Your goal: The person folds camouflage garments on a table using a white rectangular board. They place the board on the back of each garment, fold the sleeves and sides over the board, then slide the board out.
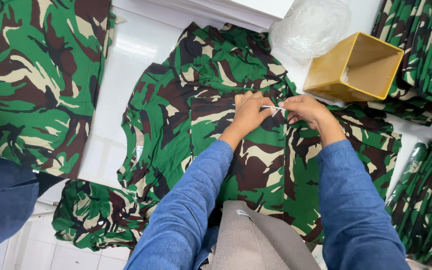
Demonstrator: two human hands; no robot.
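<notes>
Garment [256, 150], in green, brown and cream camouflage, lay spread flat on the white desk [126, 55], directly in front of the person. Both hands met over its upper middle, near a pocket edge. The left hand [248, 112] rested palm-down on the cloth, with thumb and forefinger pinched on one end of a thin white strip [274, 108]. The right hand [303, 109] pinched the other end, so the strip ran short and taut between the two hands, just above the fabric. Whether the strip was attached to the garment could not be told.

A yellow box [356, 67] lay tipped on its side just beyond the right hand, its open mouth facing the camera. Crumpled clear plastic [311, 25] sat behind it. Folded camouflage stacks [423, 50] stood at the right edge, and a further camouflage piece [31, 75] lay at the left.

Risk assessment: the strip was narrow and held only at the fingertips; uneven pull could slip it from one hand or snap it. Pulling upward could lift and wrinkle the cloth below, shifting the flat lay. The right forearm sat near the box and could knock it
</notes>
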